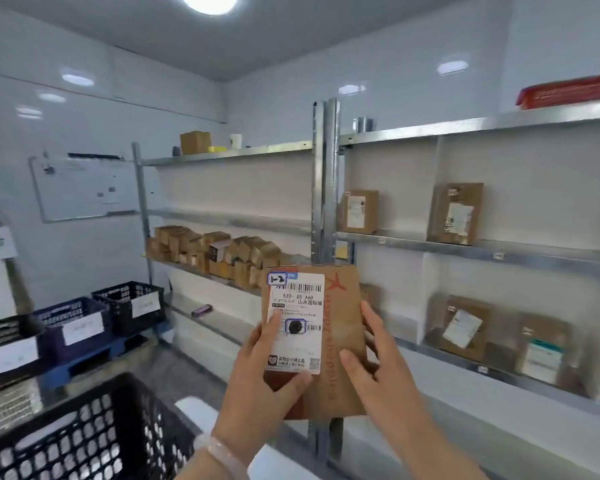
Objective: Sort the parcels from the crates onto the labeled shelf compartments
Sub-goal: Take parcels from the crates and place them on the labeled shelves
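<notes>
Parcel [343, 306] sits upright between both hands: left hand [257, 382] pinches its lower left, thumb over the label [298, 299], right hand [385, 368] grips the right edge. I'd read the handwritten code [277, 279] first, then match a shelf tag [497, 256] beyond the fingers.

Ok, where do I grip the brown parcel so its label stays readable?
Take the brown parcel by its bare right strip, coming from the right edge, thumb in front, fingers behind. It is flat, upright and thin, so a pinch should hold; the label covers the left, where the left hand overlaps it.
</notes>
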Demonstrator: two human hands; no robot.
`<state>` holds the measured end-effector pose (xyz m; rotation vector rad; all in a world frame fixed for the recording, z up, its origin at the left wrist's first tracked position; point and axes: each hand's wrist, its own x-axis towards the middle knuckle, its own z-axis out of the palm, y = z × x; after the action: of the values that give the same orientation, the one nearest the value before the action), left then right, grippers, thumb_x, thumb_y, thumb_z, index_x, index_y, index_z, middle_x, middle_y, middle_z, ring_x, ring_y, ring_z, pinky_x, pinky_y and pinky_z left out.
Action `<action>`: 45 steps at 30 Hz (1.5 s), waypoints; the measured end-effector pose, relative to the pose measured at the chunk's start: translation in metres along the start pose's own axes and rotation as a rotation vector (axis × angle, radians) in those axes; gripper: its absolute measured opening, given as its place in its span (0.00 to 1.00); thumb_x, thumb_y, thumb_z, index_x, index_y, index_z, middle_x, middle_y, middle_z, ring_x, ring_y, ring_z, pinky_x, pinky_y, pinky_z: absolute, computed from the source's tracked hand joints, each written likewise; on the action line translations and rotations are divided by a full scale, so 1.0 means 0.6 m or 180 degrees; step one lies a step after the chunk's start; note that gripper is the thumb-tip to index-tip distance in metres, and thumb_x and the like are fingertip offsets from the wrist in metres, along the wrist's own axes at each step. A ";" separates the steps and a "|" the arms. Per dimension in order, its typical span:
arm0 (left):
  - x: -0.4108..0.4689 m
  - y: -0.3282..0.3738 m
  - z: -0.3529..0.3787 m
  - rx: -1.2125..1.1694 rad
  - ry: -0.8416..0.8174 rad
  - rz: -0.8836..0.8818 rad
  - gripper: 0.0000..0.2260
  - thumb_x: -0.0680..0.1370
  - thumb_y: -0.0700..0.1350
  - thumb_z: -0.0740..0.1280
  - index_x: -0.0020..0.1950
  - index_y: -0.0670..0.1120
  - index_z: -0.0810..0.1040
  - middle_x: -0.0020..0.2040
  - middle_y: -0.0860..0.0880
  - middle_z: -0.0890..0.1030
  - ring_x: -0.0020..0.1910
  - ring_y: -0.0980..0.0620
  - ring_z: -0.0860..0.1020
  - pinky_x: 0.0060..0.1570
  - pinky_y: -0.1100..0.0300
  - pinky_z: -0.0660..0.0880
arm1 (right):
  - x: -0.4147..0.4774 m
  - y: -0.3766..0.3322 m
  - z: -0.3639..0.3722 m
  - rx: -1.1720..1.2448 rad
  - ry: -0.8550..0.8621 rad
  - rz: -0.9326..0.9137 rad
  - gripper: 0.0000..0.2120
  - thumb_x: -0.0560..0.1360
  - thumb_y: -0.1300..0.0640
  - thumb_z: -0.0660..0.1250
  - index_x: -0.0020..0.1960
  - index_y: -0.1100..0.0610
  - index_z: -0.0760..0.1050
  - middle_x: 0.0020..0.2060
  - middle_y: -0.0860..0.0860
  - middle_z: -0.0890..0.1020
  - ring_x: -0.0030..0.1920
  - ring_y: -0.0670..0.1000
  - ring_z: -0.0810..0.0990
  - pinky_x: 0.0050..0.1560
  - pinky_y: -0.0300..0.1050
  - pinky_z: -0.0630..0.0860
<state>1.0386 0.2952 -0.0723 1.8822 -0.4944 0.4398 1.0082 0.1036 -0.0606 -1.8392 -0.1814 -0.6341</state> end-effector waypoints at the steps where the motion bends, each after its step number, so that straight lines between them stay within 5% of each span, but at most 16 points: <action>1: 0.018 0.014 0.045 -0.0068 -0.0052 0.0059 0.44 0.69 0.53 0.78 0.64 0.85 0.50 0.71 0.61 0.61 0.69 0.59 0.65 0.65 0.66 0.65 | 0.012 0.011 -0.043 -0.0072 0.0073 -0.0024 0.34 0.76 0.50 0.68 0.68 0.23 0.54 0.66 0.36 0.70 0.58 0.30 0.72 0.50 0.32 0.76; 3: 0.052 0.046 0.133 -0.0237 -0.0191 0.0170 0.46 0.67 0.53 0.79 0.67 0.82 0.51 0.72 0.59 0.61 0.70 0.58 0.65 0.66 0.63 0.67 | 0.035 0.032 -0.126 -0.0265 0.0171 -0.0011 0.35 0.76 0.48 0.68 0.68 0.22 0.51 0.67 0.36 0.69 0.60 0.35 0.74 0.56 0.41 0.77; 5: 0.084 0.076 0.215 -0.0406 -0.0263 0.0316 0.46 0.68 0.50 0.80 0.71 0.77 0.54 0.72 0.57 0.63 0.68 0.60 0.67 0.61 0.70 0.69 | 0.055 0.050 -0.205 -0.0455 0.0240 -0.0008 0.38 0.75 0.48 0.69 0.68 0.22 0.47 0.68 0.37 0.67 0.63 0.41 0.73 0.61 0.53 0.76; 8: 0.125 0.118 0.325 -0.0621 -0.0354 0.0573 0.44 0.70 0.47 0.79 0.73 0.72 0.55 0.70 0.57 0.65 0.64 0.69 0.66 0.51 0.78 0.69 | 0.077 0.075 -0.317 -0.0745 0.0358 -0.0163 0.41 0.75 0.49 0.70 0.71 0.25 0.45 0.69 0.37 0.65 0.66 0.44 0.71 0.63 0.55 0.75; 13: 0.174 0.178 0.471 -0.0867 -0.0459 0.0832 0.44 0.70 0.46 0.78 0.70 0.77 0.55 0.68 0.63 0.65 0.62 0.72 0.66 0.52 0.78 0.70 | 0.109 0.104 -0.469 -0.1112 0.0600 -0.0254 0.42 0.73 0.48 0.70 0.74 0.29 0.46 0.70 0.39 0.67 0.68 0.47 0.69 0.63 0.58 0.74; 17: 0.209 0.208 0.561 -0.0834 -0.0546 0.0908 0.44 0.70 0.46 0.78 0.71 0.74 0.55 0.69 0.57 0.66 0.65 0.64 0.66 0.55 0.79 0.66 | 0.130 0.123 -0.547 -0.1523 0.0809 -0.0170 0.43 0.74 0.49 0.71 0.73 0.27 0.43 0.72 0.42 0.65 0.68 0.47 0.71 0.63 0.58 0.74; 22: 0.273 0.215 0.656 -0.0918 -0.0738 0.1012 0.43 0.70 0.46 0.78 0.71 0.74 0.54 0.70 0.56 0.65 0.65 0.64 0.66 0.50 0.82 0.66 | 0.150 0.156 -0.625 -0.2721 0.1118 -0.0333 0.41 0.73 0.40 0.66 0.70 0.25 0.37 0.76 0.35 0.50 0.73 0.43 0.57 0.68 0.53 0.66; 30: 0.408 0.188 0.803 -0.1303 -0.0859 0.1080 0.44 0.70 0.46 0.78 0.68 0.79 0.55 0.69 0.58 0.65 0.65 0.61 0.68 0.46 0.77 0.73 | 0.241 0.252 -0.700 -0.3480 0.1073 -0.0172 0.41 0.74 0.36 0.64 0.70 0.26 0.34 0.70 0.25 0.37 0.67 0.32 0.45 0.67 0.45 0.57; 36: 0.540 0.166 0.886 -0.1383 -0.0991 0.1294 0.43 0.69 0.47 0.79 0.72 0.75 0.56 0.72 0.58 0.63 0.68 0.65 0.64 0.63 0.64 0.73 | 0.359 0.316 -0.721 -0.3597 0.1160 -0.0136 0.41 0.73 0.36 0.65 0.71 0.26 0.36 0.68 0.24 0.36 0.68 0.33 0.47 0.63 0.39 0.56; 42: 0.669 0.168 0.966 -0.1506 -0.1170 0.1485 0.44 0.70 0.47 0.79 0.72 0.75 0.55 0.72 0.58 0.62 0.67 0.71 0.62 0.58 0.79 0.66 | 0.458 0.363 -0.754 -0.3796 0.1338 -0.0036 0.41 0.73 0.35 0.63 0.69 0.25 0.33 0.69 0.26 0.33 0.75 0.41 0.48 0.72 0.50 0.56; 45: 0.718 0.171 1.004 -0.1530 -0.1183 0.1527 0.45 0.69 0.46 0.79 0.72 0.75 0.56 0.73 0.57 0.61 0.70 0.64 0.63 0.65 0.75 0.65 | 0.492 0.380 -0.772 -0.3887 0.1441 -0.0060 0.40 0.73 0.36 0.63 0.70 0.25 0.35 0.71 0.28 0.37 0.75 0.41 0.48 0.72 0.52 0.60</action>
<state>1.3885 -0.3580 0.0252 1.3677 -1.2018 0.2450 1.1988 -0.4560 0.0049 -2.7411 0.6306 -1.3279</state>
